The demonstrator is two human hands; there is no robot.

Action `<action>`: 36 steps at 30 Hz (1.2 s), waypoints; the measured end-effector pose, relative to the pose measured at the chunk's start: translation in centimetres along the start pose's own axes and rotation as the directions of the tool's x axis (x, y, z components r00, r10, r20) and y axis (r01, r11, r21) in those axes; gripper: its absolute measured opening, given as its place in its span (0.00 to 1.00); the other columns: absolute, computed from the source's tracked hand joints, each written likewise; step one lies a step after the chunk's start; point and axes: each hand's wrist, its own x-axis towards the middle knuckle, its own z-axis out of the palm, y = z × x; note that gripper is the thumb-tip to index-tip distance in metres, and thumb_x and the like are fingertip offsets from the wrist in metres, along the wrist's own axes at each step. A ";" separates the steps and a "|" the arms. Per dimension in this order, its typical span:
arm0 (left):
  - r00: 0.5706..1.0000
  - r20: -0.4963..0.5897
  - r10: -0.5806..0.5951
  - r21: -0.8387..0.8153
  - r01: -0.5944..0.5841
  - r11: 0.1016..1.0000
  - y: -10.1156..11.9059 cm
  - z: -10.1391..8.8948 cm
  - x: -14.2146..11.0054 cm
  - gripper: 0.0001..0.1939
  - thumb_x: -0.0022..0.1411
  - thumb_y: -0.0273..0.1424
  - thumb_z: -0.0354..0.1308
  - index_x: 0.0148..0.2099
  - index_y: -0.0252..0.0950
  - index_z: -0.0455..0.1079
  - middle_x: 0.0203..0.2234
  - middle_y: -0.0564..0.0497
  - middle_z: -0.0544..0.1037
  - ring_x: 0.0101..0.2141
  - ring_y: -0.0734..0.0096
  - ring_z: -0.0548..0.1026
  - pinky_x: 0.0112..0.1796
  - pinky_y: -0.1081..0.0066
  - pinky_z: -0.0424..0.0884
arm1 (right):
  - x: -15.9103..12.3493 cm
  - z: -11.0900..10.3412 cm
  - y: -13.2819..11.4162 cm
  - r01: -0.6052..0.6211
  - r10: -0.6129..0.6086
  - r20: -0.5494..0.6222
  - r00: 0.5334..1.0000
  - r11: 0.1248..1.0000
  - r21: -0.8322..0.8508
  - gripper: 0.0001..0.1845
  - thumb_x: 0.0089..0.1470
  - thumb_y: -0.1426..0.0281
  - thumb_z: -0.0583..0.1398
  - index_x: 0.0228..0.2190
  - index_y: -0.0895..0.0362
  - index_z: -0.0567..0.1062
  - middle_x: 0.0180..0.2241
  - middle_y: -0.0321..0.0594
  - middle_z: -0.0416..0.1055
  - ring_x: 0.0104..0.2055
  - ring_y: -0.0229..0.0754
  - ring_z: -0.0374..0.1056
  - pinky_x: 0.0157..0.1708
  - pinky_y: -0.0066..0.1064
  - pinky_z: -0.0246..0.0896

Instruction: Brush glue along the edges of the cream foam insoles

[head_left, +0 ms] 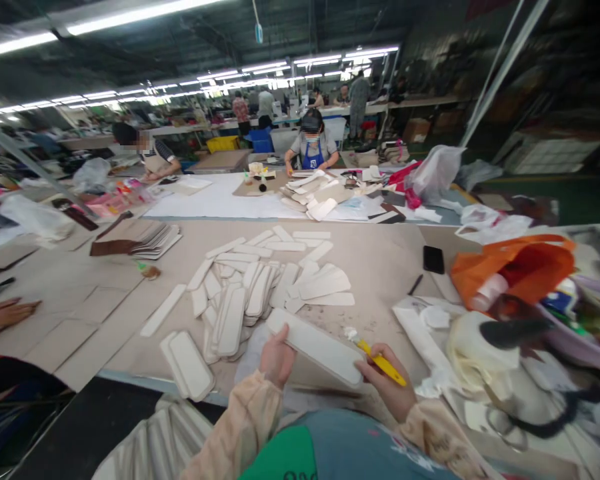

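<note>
A long pale strip with rounded corners [320, 348] lies slantwise between my two hands above the table. My left hand [279, 355] is closed on its left end, thumb on top. My right hand [391, 387] is closed around a yellow-handled brush [383, 362], its tip covered in something white. Fingers of that same hand also touch the strip's right end. Just beyond, a heap of similar pale strips [233, 313] spreads over the table, some stacked. A smaller stack of strips [187, 365] sits to the left of my left hand.
An orange bag [515, 267], a black phone [433, 259] and plastic-wrapped items crowd the right side. Brown-edged panels [137, 240] are stacked at left, near a small green-tipped bottle [149, 271]. Another person's hand [10, 313] rests at far left. A co-worker [313, 143] sits opposite.
</note>
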 end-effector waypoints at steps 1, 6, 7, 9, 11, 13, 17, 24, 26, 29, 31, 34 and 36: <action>1.000 0.011 -0.024 0.037 0.024 0.999 -0.8 -0.5 -0.1 0.22 0.60 0.22 0.54 0.57 0.36 0.63 0.44 0.44 0.78 0.42 0.66 0.77 0.46 0.65 0.73 | 0.2 0.1 0.2 0.002 -0.003 -0.020 1.000 1.000 -0.007 0.20 0.43 0.59 0.67 0.30 0.53 0.63 0.24 0.28 0.61 0.24 0.33 0.61 0.23 0.24 0.62; 0.991 -0.011 -0.136 0.138 0.137 0.981 -3.2 -2.6 0.1 0.25 0.57 0.23 0.57 0.57 0.37 0.60 0.44 0.44 0.77 0.39 0.65 0.78 0.44 0.62 0.74 | 0.9 0.8 1.3 -0.013 0.009 -0.076 0.997 0.999 -0.045 0.22 0.39 0.56 0.68 0.28 0.53 0.64 0.22 0.28 0.61 0.21 0.34 0.59 0.21 0.24 0.61; 0.991 -0.014 -0.135 0.148 0.135 0.980 -3.2 -2.8 0.4 0.25 0.57 0.23 0.57 0.56 0.36 0.61 0.43 0.44 0.77 0.39 0.65 0.78 0.43 0.62 0.74 | 1.0 1.0 1.6 -0.023 0.019 -0.072 0.997 0.998 -0.051 0.22 0.39 0.55 0.68 0.28 0.53 0.64 0.21 0.28 0.61 0.21 0.34 0.59 0.21 0.25 0.61; 0.993 -0.012 -0.117 0.188 0.117 0.975 -2.6 -3.3 1.3 0.23 0.55 0.22 0.58 0.54 0.36 0.62 0.42 0.44 0.77 0.41 0.64 0.77 0.43 0.63 0.74 | 1.3 1.3 1.9 -0.048 0.044 -0.064 0.997 0.997 -0.056 0.23 0.39 0.54 0.67 0.28 0.52 0.63 0.20 0.27 0.62 0.20 0.35 0.60 0.20 0.24 0.59; 0.996 -0.004 -0.094 0.240 0.092 0.967 -1.3 -3.7 2.5 0.19 0.55 0.23 0.58 0.49 0.36 0.65 0.41 0.44 0.78 0.41 0.63 0.77 0.41 0.64 0.74 | 1.6 1.6 2.2 -0.074 0.070 -0.064 0.996 0.995 -0.064 0.23 0.39 0.53 0.67 0.29 0.52 0.62 0.19 0.27 0.63 0.20 0.35 0.61 0.19 0.24 0.58; 0.998 0.005 -0.057 0.338 0.052 0.940 0.5 -4.2 4.0 0.14 0.54 0.25 0.58 0.44 0.35 0.67 0.39 0.43 0.78 0.40 0.62 0.77 0.39 0.65 0.74 | 1.9 1.6 2.4 -0.086 0.080 -0.073 0.994 0.993 -0.078 0.23 0.40 0.53 0.66 0.29 0.51 0.62 0.19 0.26 0.62 0.20 0.35 0.62 0.20 0.24 0.58; 1.000 0.002 0.024 0.503 -0.022 0.864 5.8 -5.6 7.8 0.15 0.50 0.27 0.61 0.42 0.35 0.67 0.36 0.45 0.79 0.38 0.64 0.77 0.37 0.67 0.74 | 2.4 1.3 3.1 -0.092 0.080 -0.090 0.993 0.986 -0.141 0.23 0.41 0.51 0.64 0.29 0.51 0.61 0.20 0.27 0.63 0.21 0.37 0.64 0.22 0.26 0.59; 0.991 -0.088 0.099 0.780 0.007 0.625 15.9 -9.1 14.7 0.18 0.46 0.30 0.65 0.41 0.35 0.66 0.30 0.49 0.78 0.30 0.67 0.77 0.32 0.68 0.73 | 2.3 0.1 4.2 -0.011 -0.014 -0.060 0.998 0.915 -0.404 0.18 0.48 0.50 0.59 0.28 0.51 0.64 0.23 0.32 0.69 0.26 0.41 0.67 0.28 0.29 0.62; 0.984 -0.120 0.133 0.860 0.036 0.510 17.7 -9.9 16.2 0.17 0.46 0.30 0.64 0.40 0.35 0.68 0.28 0.49 0.78 0.31 0.65 0.77 0.32 0.66 0.73 | 2.3 -0.2 3.9 0.020 -0.052 -0.058 0.997 0.892 -0.452 0.17 0.50 0.51 0.59 0.28 0.52 0.65 0.25 0.33 0.71 0.28 0.42 0.68 0.29 0.29 0.62; 0.960 -0.144 0.242 0.945 0.060 0.322 18.8 -10.6 17.9 0.17 0.45 0.31 0.62 0.40 0.34 0.69 0.33 0.45 0.77 0.40 0.55 0.76 0.39 0.60 0.72 | 2.2 -0.6 3.3 0.033 -0.089 -0.093 0.992 0.875 -0.483 0.16 0.52 0.52 0.58 0.29 0.52 0.66 0.31 0.37 0.74 0.33 0.44 0.70 0.33 0.30 0.64; 0.940 -0.119 0.321 0.974 0.048 0.219 18.1 -10.9 18.4 0.19 0.45 0.33 0.61 0.42 0.34 0.69 0.42 0.41 0.75 0.50 0.50 0.69 0.47 0.55 0.67 | 2.1 -1.0 3.2 0.012 -0.080 -0.120 0.990 0.876 -0.482 0.16 0.52 0.53 0.58 0.31 0.52 0.66 0.33 0.38 0.75 0.35 0.44 0.71 0.36 0.31 0.64; 0.902 0.187 0.390 0.982 -0.171 -0.075 14.5 -11.4 17.3 0.24 0.48 0.38 0.60 0.48 0.34 0.68 0.50 0.39 0.70 0.56 0.48 0.63 0.55 0.51 0.59 | 1.4 -1.7 3.6 -0.043 -0.013 -0.130 0.991 0.905 -0.422 0.16 0.54 0.53 0.56 0.32 0.53 0.67 0.32 0.38 0.75 0.32 0.42 0.70 0.34 0.31 0.64; 0.840 0.479 0.254 0.866 -0.405 -0.294 10.6 -12.1 15.3 0.27 0.50 0.42 0.60 0.51 0.35 0.68 0.48 0.40 0.70 0.53 0.50 0.65 0.55 0.51 0.59 | 0.8 -2.0 4.2 -0.056 0.024 -0.094 0.995 0.933 -0.356 0.16 0.56 0.54 0.54 0.34 0.54 0.68 0.28 0.36 0.72 0.27 0.39 0.67 0.30 0.29 0.63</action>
